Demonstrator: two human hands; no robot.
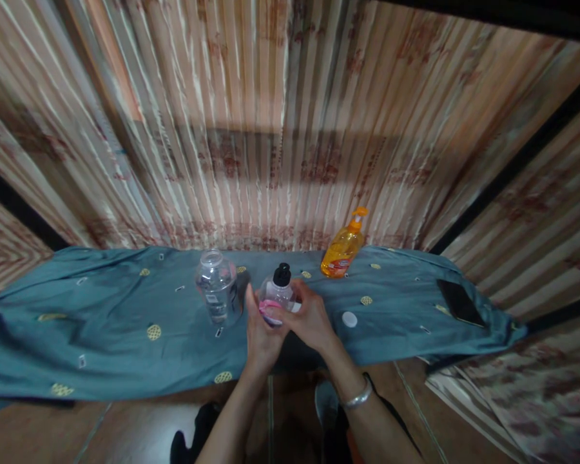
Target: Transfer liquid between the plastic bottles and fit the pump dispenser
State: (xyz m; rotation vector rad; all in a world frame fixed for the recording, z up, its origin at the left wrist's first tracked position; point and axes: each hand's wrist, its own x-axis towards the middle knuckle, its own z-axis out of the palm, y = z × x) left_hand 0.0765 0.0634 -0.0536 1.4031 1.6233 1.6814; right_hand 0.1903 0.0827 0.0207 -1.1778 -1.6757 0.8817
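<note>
Both hands clamp pump bottle at table edge: left hand underneath, right hand at side. Pump on; jar left, uncapped; cap right.

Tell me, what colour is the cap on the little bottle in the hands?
Black. The small bottle, held by both hands, has a black cap, clearest in the head view.

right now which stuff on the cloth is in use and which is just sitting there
In hand: small pump bottle with pink label, held by left hand and right hand.
Lying about: clear empty bottle, orange pump bottle, white cap, dark phone.
</note>
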